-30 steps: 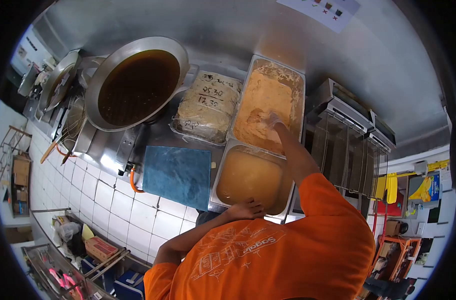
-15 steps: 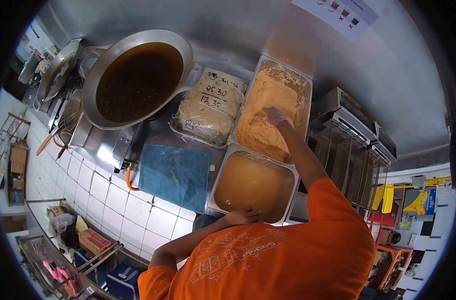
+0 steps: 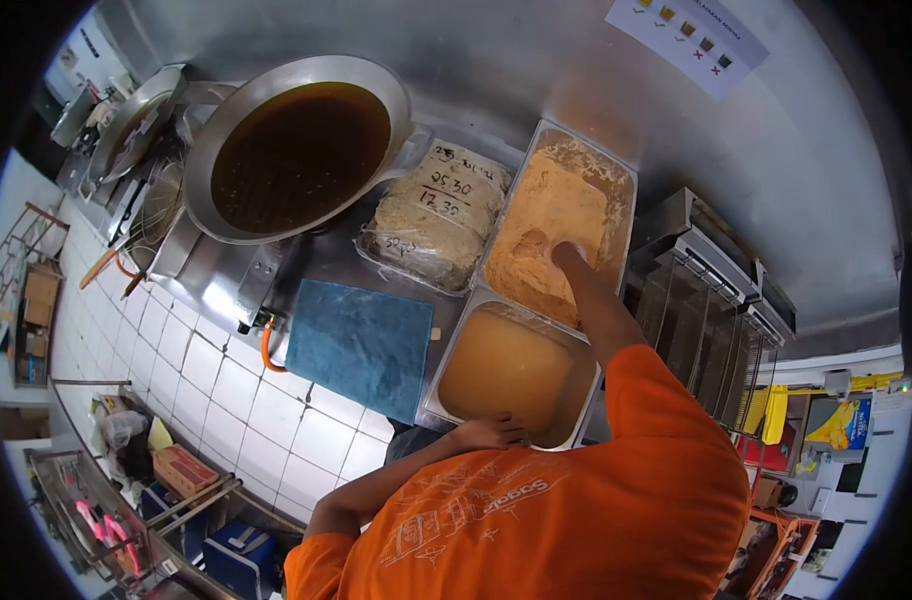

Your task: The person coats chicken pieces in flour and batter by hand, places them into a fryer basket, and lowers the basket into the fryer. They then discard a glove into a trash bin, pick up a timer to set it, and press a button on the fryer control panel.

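Observation:
My right hand (image 3: 566,254) is pushed down into the orange breading flour (image 3: 551,205) in the upper metal pan (image 3: 626,190). Flour hides its fingers, so their pose does not show. Beside that hand is a rounded, flour-coated mound (image 3: 532,243), whose kind I cannot make out. Nearer to me, a second metal pan (image 3: 583,385) contains a cloudy tan liquid (image 3: 506,362). My left hand (image 3: 494,432) rests at its near rim, fingers slightly apart and nothing visible in them.
Left of the pans stands a plastic-wrapped tub (image 3: 441,210) with handwritten numbers. A large wok (image 3: 201,190) of dark oil sits beyond it. A blue cloth (image 3: 361,345) lies along the counter's front edge. Wire fryer baskets (image 3: 691,320) stand on the right.
My right hand has moved toward me and sunk deeper into the flour, and the rounded mound now shows beside it. My left hand stays at the pan rim. The view has shifted slightly.

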A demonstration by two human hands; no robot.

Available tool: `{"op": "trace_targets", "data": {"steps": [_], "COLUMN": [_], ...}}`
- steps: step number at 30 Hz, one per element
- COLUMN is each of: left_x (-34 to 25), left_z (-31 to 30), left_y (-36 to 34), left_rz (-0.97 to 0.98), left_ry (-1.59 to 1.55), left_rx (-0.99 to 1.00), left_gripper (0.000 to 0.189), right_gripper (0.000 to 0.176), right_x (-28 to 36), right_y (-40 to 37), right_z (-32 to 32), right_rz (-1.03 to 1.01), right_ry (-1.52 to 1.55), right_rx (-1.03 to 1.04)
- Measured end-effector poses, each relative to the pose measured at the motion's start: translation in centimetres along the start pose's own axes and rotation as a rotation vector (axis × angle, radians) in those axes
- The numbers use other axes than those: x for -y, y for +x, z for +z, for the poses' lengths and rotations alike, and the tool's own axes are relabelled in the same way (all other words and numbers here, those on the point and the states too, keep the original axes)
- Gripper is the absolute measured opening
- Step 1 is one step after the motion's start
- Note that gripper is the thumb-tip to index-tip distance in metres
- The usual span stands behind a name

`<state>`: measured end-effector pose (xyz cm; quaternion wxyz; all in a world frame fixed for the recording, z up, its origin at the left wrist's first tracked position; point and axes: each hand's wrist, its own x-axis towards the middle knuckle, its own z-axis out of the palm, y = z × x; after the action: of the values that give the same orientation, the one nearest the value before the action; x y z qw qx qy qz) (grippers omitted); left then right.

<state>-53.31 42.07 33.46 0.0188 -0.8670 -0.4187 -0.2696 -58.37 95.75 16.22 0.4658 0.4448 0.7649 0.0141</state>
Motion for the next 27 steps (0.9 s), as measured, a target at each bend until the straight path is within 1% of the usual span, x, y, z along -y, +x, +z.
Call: {"op": "trace_targets", "data": {"steps": [2,4,5,7,8,11,13,14,16,18,19,20,21,23,25,26,27], "left_x": [-0.1,0.1,0.2,0.0,-0.1,0.3,0.2,0.3,0.2,0.1,0.0,0.0,-0.1,-0.3,-0.3,-0.5,-0.5], "left_z": [-0.1,0.5,0.8,1.2,1.3,0.8,0.2,0.3,0.5,-0.1,-0.4,-0.6,-0.9,-1.4,-1.1,-1.3,-1.4], "left_y": [0.1,-0.1,-0.3,-0.6,-0.6,0.0,0.1,0.0,-0.2,-0.1,0.0,0.1,0.2,0.2,0.0,0.1,0.1], "left_rz": [0.004,0.032,0.036,0.042,0.045,0.065,0.08,0.077,0.068,0.064,0.061,0.051,0.047,0.029,0.016,0.007,-0.001], "left_ry": [-0.003,-0.01,0.004,0.029,0.011,-0.011,0.025,-0.003,-0.068,-0.073,-0.078,-0.12,-0.099,-0.056,-0.099,-0.107,-0.116], "left_rx": [-0.023,-0.058,-0.032,0.021,-0.002,-0.052,-0.057,-0.018,0.062,0.046,0.035,0.016,0.012,0.006,-0.015,-0.028,-0.04], "left_gripper": [0.024,0.023,0.024,0.027,0.026,0.024,0.024,0.024,0.023,0.023,0.023,0.025,0.025,0.024,0.025,0.026,0.027], "right_gripper": [0.031,0.042,0.048,0.06,0.066,0.077,0.075,0.074,0.07,0.065,0.063,0.062,0.061,0.062,0.064,0.065,0.064], "right_x": [-2.3,-3.5,-4.3,-6.3,-6.9,-8.4,-7.9,-7.6,-7.4,-7.4,-7.6,-7.5,-7.4,-6.4,-6.0,-5.8,-5.4], "right_y": [-1.9,-7.3,-10.2,-15.9,-17.4,-13.6,-18.5,-20.4,-17.8,-16.8,-16.8,-18.1,-19.6,-28.9,-38.2,-40.7,-41.0], "right_z": [0.4,-1.7,-3.1,-4.0,-3.6,-1.1,-0.6,-0.3,1.2,3.5,5.2,6.0,6.8,5.3,3.3,3.5,4.9], "right_rz": [-0.092,-0.28,-0.377,-0.537,-0.606,-0.651,-0.545,-0.491,-0.536,-0.671,-0.786,-0.795,-0.805,-0.619,-0.592,-0.565,-0.63], "right_ry": [-0.017,0.019,0.033,0.585,0.866,0.458,0.745,0.888,0.439,0.235,0.253,0.317,0.38,0.598,1.006,1.197,1.246], "right_rx": [-0.067,-0.174,-0.228,-0.312,-0.345,-0.595,-0.531,-0.494,-0.52,-0.702,-0.878,-0.96,-1.041,-0.996,-0.679,-0.506,-0.45]}}
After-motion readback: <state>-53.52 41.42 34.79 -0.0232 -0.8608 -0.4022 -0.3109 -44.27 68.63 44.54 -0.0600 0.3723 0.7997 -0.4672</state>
